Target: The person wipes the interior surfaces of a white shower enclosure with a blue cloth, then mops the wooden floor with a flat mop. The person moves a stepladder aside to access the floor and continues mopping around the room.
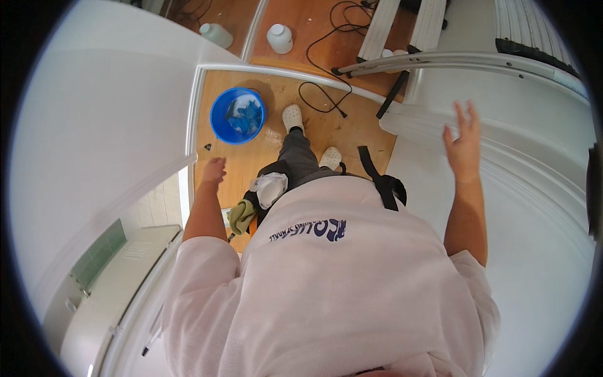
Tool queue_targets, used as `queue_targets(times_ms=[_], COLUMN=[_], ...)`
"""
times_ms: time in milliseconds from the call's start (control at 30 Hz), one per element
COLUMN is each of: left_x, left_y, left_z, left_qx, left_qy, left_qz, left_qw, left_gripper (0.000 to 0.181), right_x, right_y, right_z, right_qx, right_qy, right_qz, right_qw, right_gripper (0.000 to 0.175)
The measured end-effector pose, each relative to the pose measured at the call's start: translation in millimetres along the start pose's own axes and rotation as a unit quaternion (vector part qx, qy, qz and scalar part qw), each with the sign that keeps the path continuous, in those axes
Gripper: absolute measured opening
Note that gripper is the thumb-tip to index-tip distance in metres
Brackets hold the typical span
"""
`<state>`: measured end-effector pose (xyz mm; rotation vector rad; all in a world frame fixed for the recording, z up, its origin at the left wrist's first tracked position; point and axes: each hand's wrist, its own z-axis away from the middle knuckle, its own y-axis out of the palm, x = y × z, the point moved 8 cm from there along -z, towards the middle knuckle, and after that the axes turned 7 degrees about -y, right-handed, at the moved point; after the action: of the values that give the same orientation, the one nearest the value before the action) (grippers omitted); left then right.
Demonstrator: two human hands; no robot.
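Note:
My left hand [215, 170] hangs at the left, over the wood-look floor, with its fingers curled; whether it holds something small does not show. At the right my right hand [463, 141] is raised beside the white wall, empty, its fingers apart. A blue plastic bucket [215, 117] stands on the floor beyond my left hand, with suds and blue cloths [247, 118] in it. From my waist, on the left side, hang a white plastic bag [271, 188] and a green cloth [242, 217]. A black strap [377, 176] sticks out at the right side of my waist.
A black cable [325, 110] lies across the raised door sill [282, 73]. Beyond the sill stands a white bottle [280, 38]. An aluminium ladder [381, 28] is at the upper right, near the wall. A white door panel [118, 94] borders the floor on the left.

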<state>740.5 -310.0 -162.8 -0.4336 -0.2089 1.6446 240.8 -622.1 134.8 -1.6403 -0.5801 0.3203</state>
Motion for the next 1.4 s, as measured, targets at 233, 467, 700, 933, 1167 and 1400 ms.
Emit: queue_targets(times_ms=[233,467,700,933,1167,1400], left_x=[52,-40,-157,-234,-224,-188], left_y=[39,114,300,452,542,605], left_z=[-1,-61,-144,-218,-291,-343], left_qx=[-0.039,0.032,0.134,0.084,0.114,0.091], left_qy=[0.099,0.164,0.187,0.300,0.284,0.297], left_qz=[-0.151,-0.264,-0.591,-0.719,-0.745,-0.728], left_qw=[0.983,0.950,0.773,0.621,0.592,0.611], left_gripper=[0.046,0.043,0.035,0.035,0.040,0.042], right_x=[9,-21,-45,-26,-23,-39], right_y=[97,158,233,301,357,394], right_z=[93,137,231,328,386,416], right_qx=[0.243,0.364,0.430,0.484,0.507,0.484], right_qy=[0.022,0.188,0.367,0.523,0.599,0.639], right_qz=[-0.131,-0.199,-0.227,-0.262,-0.279,-0.288], right_qw=[0.961,0.890,0.793,0.651,0.554,0.524], right_gripper=[0.046,0.043,0.044,0.042,0.043,0.041])
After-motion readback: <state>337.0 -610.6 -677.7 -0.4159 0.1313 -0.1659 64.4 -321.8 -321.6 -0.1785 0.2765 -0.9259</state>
